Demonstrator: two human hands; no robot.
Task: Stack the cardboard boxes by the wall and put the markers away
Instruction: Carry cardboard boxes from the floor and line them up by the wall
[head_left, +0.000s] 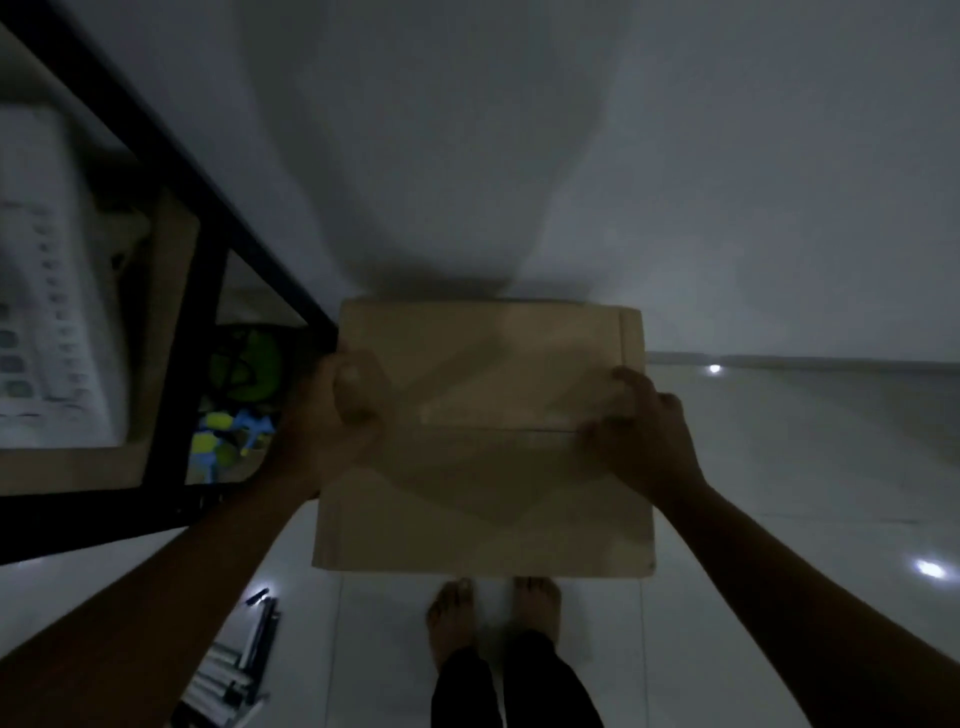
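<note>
A closed brown cardboard box (488, 467) fills the middle of the dim head view, its far edge against the white wall (519, 156). My left hand (337, 415) grips its left side with the thumb curled over the top. My right hand (644, 431) grips the right side, fingers bent onto the top flap. Whether the box rests on another box is hidden beneath it. Several markers (244, 660) lie on the floor at the lower left, near my left forearm.
A black-framed shelf (171, 171) stands at the left, holding a white appliance (47, 291) and colourful items (234, 410) low down. My bare feet (493, 618) stand on glossy white tiles just before the box. Open floor stretches to the right.
</note>
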